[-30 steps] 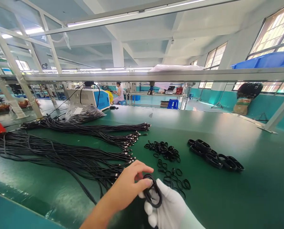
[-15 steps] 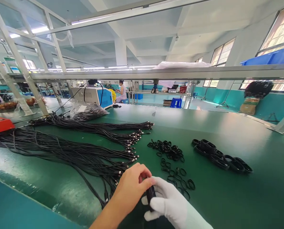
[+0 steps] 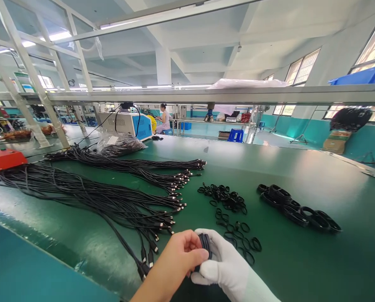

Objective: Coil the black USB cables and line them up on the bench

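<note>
Between my two hands is a coiled black cable [image 3: 205,244], low over the front of the table. My left hand [image 3: 184,255], bare, is closed with thumb and fingers on the coil's near left side. My right hand [image 3: 223,260], in a white glove, wraps the coil from the right. The lower part of the coil is hidden by the fingers. Left of my hands, long black USB cables [image 3: 111,191] lie in bundles, their metal plugs pointing right. Small black bands [image 3: 226,196] lie loose in a heap beyond my right hand.
Coiled black cables [image 3: 296,207] sit together at the right on the green table [image 3: 237,157]. A red box [image 3: 5,159] stands at the left edge. Behind the bundles are a plastic bag [image 3: 121,144] and a blue-and-white machine [image 3: 127,124]. A metal shelf rail [image 3: 187,97] crosses above.
Both hands stay together on the coil; my left fingers have shifted down a little and more of the coil's loops show. The whole view has shifted slightly, moving the scene to the right.
</note>
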`<state>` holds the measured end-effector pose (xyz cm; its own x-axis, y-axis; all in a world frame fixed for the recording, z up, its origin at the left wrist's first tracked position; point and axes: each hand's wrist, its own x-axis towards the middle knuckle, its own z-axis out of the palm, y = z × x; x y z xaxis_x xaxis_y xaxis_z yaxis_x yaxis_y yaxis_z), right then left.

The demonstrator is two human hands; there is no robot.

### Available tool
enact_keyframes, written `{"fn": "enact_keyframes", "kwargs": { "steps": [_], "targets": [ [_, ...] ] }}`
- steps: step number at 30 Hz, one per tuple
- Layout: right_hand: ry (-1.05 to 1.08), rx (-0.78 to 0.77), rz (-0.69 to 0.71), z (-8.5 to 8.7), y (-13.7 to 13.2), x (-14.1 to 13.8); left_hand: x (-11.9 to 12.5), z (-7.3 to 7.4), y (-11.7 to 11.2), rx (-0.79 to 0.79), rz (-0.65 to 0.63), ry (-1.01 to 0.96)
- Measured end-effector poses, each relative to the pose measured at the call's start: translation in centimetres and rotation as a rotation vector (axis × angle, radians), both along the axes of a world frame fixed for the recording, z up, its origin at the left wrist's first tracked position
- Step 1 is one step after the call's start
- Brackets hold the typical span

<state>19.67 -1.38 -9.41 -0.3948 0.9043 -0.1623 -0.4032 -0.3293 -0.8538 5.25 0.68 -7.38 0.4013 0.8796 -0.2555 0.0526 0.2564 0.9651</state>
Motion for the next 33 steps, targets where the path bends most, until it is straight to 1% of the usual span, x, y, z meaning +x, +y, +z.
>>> {"fn": "enact_keyframes", "kwargs": {
  "steps": [2,4,7,9,12,14,16,18,20,23,26,28,30,33],
  "targets": [
    [0.011,-0.008,0.038,0.3,-0.1,0.0,0.0,-0.1,-0.2,-0.029,-0.010,-0.067],
    [0.038,-0.027,0.054,0.6,-0.3,0.1,0.0,0.0,-0.4,-0.040,-0.028,-0.084],
    [0.010,-0.046,0.025,0.5,-0.4,0.0,0.1,0.3,-0.5,0.024,-0.015,0.004],
    [-0.007,-0.057,-0.003,0.4,-0.4,-0.1,0.2,0.3,-0.4,0.051,-0.021,0.018],
    [0.024,-0.066,-0.001,0.4,-0.6,-0.1,-0.1,0.4,-0.2,0.032,-0.098,-0.043],
    [0.023,-0.067,0.005,0.4,-0.6,0.0,-0.4,0.5,-0.1,0.058,-0.111,0.027],
    [-0.001,-0.084,-0.025,0.2,-0.6,0.0,-0.7,0.6,-0.1,0.187,-0.031,0.204],
    [-0.034,-0.095,-0.054,-0.2,-0.4,0.0,-0.8,0.6,-0.2,0.404,0.082,0.367],
    [-0.056,-0.083,-0.034,-0.7,-0.3,-0.1,-0.7,0.3,-0.4,0.601,0.127,0.448],
    [-0.045,-0.055,0.028,-1.1,-0.4,-0.3,-0.1,-0.8,-0.5,0.761,0.157,0.455],
    [-0.009,-0.078,0.053,-1.3,-0.7,-0.4,0.5,-2.0,-0.5,0.880,0.248,0.400],
    [-0.012,-0.082,0.032,-1.3,-0.8,-0.4,0.7,-2.4,-0.4,0.927,0.267,0.382],
    [-0.030,-0.065,-0.020,-1.3,-0.8,-0.5,0.8,-2.6,-0.2,0.970,0.279,0.417],
    [-0.050,-0.049,-0.062,-1.2,-0.7,-0.6,0.7,-2.5,0.2,1.100,0.288,0.437]
  ]
}}
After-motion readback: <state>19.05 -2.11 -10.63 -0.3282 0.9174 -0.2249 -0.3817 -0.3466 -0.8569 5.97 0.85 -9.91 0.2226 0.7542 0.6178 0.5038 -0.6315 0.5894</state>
